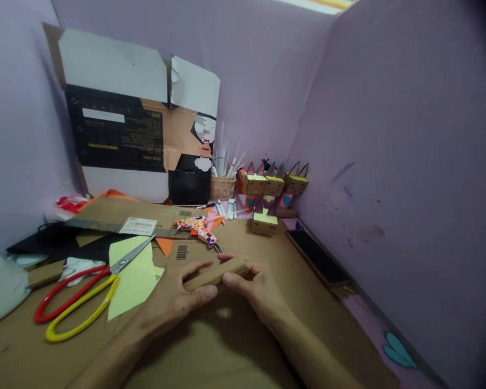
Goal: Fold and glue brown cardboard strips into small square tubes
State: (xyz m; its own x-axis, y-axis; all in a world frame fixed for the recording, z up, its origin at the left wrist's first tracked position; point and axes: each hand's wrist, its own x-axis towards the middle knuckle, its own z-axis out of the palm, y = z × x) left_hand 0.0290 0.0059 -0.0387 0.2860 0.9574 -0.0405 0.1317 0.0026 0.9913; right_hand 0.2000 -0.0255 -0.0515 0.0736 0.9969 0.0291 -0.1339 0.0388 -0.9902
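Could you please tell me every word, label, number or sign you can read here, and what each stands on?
"A", as it seems, on the pale green paper.
Print on the black panel of the unfolded carton: too small to read.
White label with a barcode, on flat cardboard: too blurred.
Other barcodes on cardboard: no digits legible.

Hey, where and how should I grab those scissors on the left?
Take the scissors by the red handle and yellow handle, probably coming from the near left. Those loops lie toward you, while the metal blades point away over the pale green paper, so fingers should stay clear of the tips. Your left hand is nearer, but it's on the cardboard piece.
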